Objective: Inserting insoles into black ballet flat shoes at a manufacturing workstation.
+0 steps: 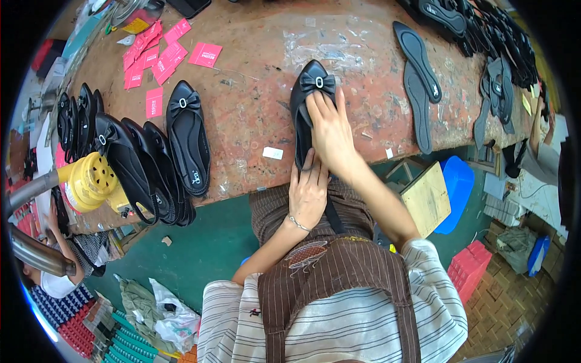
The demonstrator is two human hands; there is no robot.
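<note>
A black pointed flat shoe (298, 103) with a bow and a shiny buckle lies on the worn worktable, toe pointing away from me. My right hand (331, 133) reaches into its opening, several fingers inside below the bow and one along the outer side. What those fingertips touch is hidden. At the heel, my left hand (307, 196) grips the shoe's back end. A matching black flat (189, 139) sits to the left, insole visible. Beside it, several more black shoes (130, 163) stand tilted in a row.
Pink cards (204, 54) are scattered at the far left of the worktable (248, 109). A yellow machine part (91, 181) juts in at left. Dark insoles (417, 85) lie to the right, near piled black shoes (484, 36). A blue basin (455, 193) is below the table's right side.
</note>
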